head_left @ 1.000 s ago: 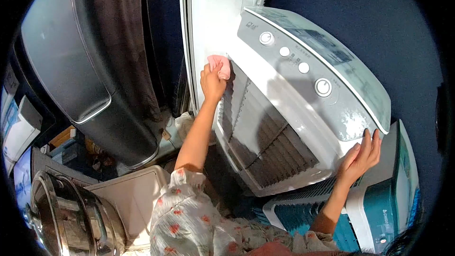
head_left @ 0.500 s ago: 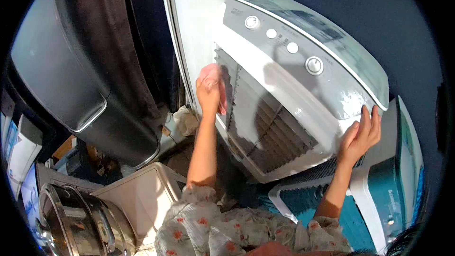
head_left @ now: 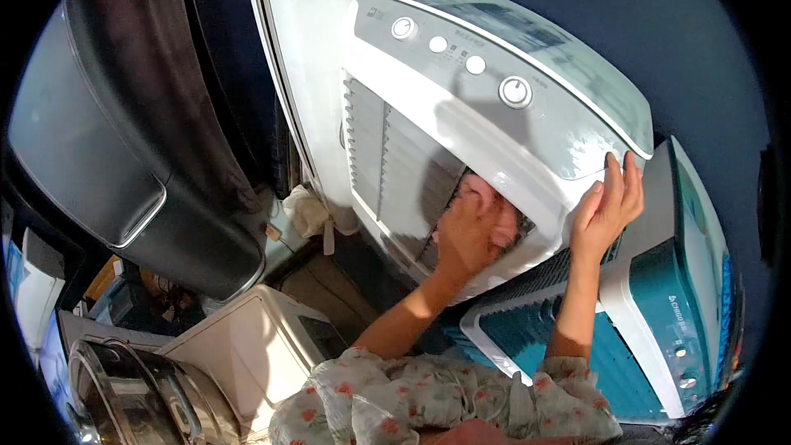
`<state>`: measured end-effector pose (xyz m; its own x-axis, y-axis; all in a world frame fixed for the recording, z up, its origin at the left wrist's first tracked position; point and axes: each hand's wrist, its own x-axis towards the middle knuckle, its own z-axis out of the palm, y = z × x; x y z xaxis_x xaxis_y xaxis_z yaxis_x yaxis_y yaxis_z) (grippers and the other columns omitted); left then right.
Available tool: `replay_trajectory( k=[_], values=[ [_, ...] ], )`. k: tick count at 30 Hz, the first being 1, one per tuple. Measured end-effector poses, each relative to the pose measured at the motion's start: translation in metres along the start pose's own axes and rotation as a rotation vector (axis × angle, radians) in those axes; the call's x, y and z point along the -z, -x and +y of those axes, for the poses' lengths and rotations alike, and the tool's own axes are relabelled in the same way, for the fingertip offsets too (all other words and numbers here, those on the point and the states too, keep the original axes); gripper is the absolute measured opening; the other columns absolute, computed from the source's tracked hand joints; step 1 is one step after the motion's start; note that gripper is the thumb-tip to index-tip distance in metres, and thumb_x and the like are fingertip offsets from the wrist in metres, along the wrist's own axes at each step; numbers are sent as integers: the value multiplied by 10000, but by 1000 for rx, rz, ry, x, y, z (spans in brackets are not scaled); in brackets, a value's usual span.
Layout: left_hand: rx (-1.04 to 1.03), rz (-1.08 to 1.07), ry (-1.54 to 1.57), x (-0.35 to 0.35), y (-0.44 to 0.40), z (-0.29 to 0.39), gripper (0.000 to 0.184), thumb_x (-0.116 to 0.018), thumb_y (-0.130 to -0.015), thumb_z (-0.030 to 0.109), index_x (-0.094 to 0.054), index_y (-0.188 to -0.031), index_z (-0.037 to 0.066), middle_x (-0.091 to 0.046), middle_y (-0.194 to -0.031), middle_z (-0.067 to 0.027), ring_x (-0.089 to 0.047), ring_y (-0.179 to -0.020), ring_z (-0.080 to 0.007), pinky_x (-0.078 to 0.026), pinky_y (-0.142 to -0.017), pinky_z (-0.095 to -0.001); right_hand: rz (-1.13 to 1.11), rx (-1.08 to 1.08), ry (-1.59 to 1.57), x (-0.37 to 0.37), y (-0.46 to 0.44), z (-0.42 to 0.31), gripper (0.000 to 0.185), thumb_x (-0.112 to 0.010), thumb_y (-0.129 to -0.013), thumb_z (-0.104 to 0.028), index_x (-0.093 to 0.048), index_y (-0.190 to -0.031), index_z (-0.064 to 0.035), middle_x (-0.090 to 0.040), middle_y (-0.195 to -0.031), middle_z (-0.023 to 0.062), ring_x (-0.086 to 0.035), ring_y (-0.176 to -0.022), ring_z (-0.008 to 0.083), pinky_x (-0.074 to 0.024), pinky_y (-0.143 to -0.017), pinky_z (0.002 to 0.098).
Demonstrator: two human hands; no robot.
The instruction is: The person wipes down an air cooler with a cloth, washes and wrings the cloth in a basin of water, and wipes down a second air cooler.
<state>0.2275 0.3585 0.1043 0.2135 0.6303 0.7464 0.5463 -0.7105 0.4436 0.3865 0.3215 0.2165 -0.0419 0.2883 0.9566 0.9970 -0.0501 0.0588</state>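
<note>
And across it goes: the pink cloth (head_left: 499, 222), held half a second ago at the far left edge of the white cooler's (head_left: 404, 82) grille (head_left: 412, 156), has now been brought to the grille's lower right end, clenched in the left hand (head_left: 466, 235). Well apart from the white cooler, at its lower left, a metal pot (head_left: 156, 387) is seen, its contents hidden. The left forearm is slanted up and rightward, while the right hand (head_left: 608, 202) is raised, open and ungripping, its fingertips set against the white cooler's right corner.
</note>
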Motion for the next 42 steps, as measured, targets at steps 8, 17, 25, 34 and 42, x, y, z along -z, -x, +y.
replay_trajectory(
  k=[8, 17, 25, 34, 42],
  values=[
    [351, -48, 353, -10, 0, -8, 363, -627, -714, 150, -553, -1058, 63, -497, -936, -163, -517, -868, -314, -442, -705, -419, 2, 5, 1, 0, 0, -1, 338, -436, -875, -149, -545, -1183, -64, -424, -1318, 143, -349, -1210, 341, -240, -1023, 429],
    [206, -133, 832, -13, 35, -9, 463, -582, -639, 100, -576, -1097, 30, -545, -1068, -189, -531, -1006, -315, -429, -855, -356, -4, 13, -1, 0, 1, 1, 341, -446, -866, -147, -544, -1184, -69, -424, -1319, 145, -350, -1210, 344, -241, -1020, 427],
    [749, 140, 1639, 9, 52, -50, 460, -479, -660, -9, -550, -1115, -12, -552, -1118, -84, -536, -1025, -220, -419, -915, -287, 0, -5, -18, -2, 2, 1, 346, -442, -864, -153, -544, -1188, -87, -415, -1326, 135, -328, -1225, 332, -237, -1025, 424],
    [129, 145, -26, 5, 22, -30, 544, -609, -599, 70, -561, -1141, 68, -477, -855, -153, -502, -798, -345, -419, -644, -438, -9, -2, -22, -1, 1, 1, 349, -443, -856, -141, -548, -1181, -71, -419, -1319, 149, -330, -1219, 337, -234, -1026, 427],
    [50, -147, 195, -26, 37, 0, 478, -627, -634, 92, -561, -1105, 52, -466, -853, -153, -517, -856, -359, -431, -667, -460, -19, -16, -9, 0, 1, -1, 335, -444, -864, -150, -551, -1170, -66, -422, -1316, 146, -331, -1217, 338, -238, -1021, 428]
  ],
)
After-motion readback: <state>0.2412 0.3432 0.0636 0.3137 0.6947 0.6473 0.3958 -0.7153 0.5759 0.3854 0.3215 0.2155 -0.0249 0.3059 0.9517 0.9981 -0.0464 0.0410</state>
